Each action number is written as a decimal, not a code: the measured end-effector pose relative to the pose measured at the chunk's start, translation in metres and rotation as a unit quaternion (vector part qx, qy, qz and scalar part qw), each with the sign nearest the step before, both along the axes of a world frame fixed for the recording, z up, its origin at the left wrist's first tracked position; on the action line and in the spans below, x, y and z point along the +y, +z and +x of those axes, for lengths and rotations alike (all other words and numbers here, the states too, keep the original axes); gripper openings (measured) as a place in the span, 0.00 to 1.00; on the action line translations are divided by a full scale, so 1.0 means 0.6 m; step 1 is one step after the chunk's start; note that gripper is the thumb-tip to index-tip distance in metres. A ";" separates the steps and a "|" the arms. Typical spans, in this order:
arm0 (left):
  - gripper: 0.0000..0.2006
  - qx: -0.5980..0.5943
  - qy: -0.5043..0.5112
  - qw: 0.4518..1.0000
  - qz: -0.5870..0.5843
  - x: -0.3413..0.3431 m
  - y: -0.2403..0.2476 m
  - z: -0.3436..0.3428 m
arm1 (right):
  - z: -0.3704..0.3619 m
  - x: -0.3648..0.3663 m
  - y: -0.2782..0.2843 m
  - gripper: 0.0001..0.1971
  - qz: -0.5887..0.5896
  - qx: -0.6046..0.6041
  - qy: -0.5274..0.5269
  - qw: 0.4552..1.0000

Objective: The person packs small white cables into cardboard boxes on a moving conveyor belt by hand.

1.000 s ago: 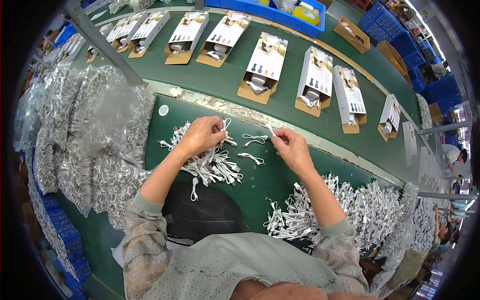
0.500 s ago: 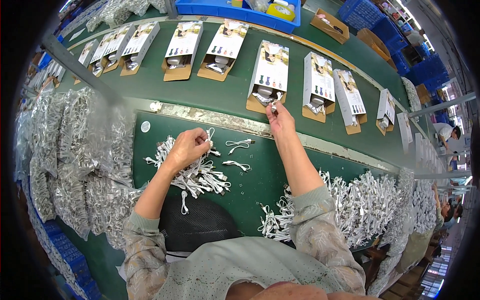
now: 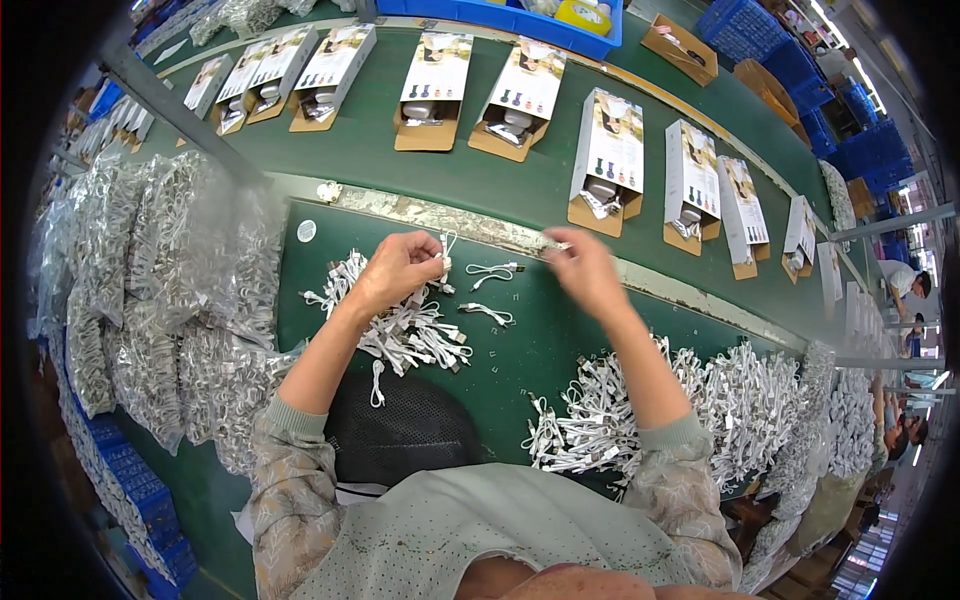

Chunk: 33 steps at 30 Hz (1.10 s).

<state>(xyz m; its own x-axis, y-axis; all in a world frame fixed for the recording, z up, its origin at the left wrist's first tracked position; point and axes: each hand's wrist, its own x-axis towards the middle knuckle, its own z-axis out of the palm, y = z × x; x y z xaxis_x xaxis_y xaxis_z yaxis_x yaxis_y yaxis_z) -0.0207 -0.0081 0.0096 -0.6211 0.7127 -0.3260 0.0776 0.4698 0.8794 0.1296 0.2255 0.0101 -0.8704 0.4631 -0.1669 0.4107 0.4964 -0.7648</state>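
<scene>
Left hand (image 3: 402, 268), just left of centre frame: thumb and fingers pinching a looped white USB cable (image 3: 447, 245), loop upward, above the near pile. Right hand (image 3: 586, 275), right of centre, at the pale worn ledge (image 3: 430, 210); motion-blurred, fingertips drawn near one another, something whitish at them. Cannot tell whether it is gripped.

Green tabletop (image 3: 520, 370) between the arms: two bundled cables (image 3: 490, 270) lying apart, one above the other, mid-frame. Loose cable heap (image 3: 415, 335) under and below left hand; a single bundle (image 3: 377, 385) at its lower edge. Far larger cable pile (image 3: 735, 410) at lower right, partly behind the right forearm.

Across upper frame, beyond ledge: row of printed cartons (image 3: 612, 140), brown flaps open toward the viewer, white items inside. Blue tray (image 3: 500, 15) at top edge. Clear bags of cables (image 3: 215, 385) stacked at left. Black mesh object (image 3: 400, 430), lower centre-left.
</scene>
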 end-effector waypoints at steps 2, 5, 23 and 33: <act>0.09 -0.046 0.002 0.998 0.035 0.017 -0.003 0.000 | 0.012 -0.033 -0.032 0.16 0.070 0.047 0.134 0.987; 0.09 -0.071 0.003 0.996 0.053 0.026 0.005 0.008 | 0.006 -0.046 -0.057 0.10 0.089 0.026 0.112 0.989; 0.11 -0.028 -0.003 0.999 0.037 0.033 -0.002 0.016 | -0.182 0.179 -0.086 0.32 0.116 -0.060 -0.191 0.973; 0.11 -0.028 -0.083 0.995 0.050 0.119 0.011 0.031 | -0.041 0.003 0.028 0.13 -0.347 -0.008 0.046 0.937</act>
<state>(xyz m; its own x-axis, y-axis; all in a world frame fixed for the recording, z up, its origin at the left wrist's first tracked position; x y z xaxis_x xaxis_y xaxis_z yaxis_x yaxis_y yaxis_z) -0.0021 0.0631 0.0159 -0.4745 0.8349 -0.2790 0.0972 0.3648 0.9260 0.1049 0.2275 0.0270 -0.8963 0.1619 -0.4129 0.4042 -0.0851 -0.9107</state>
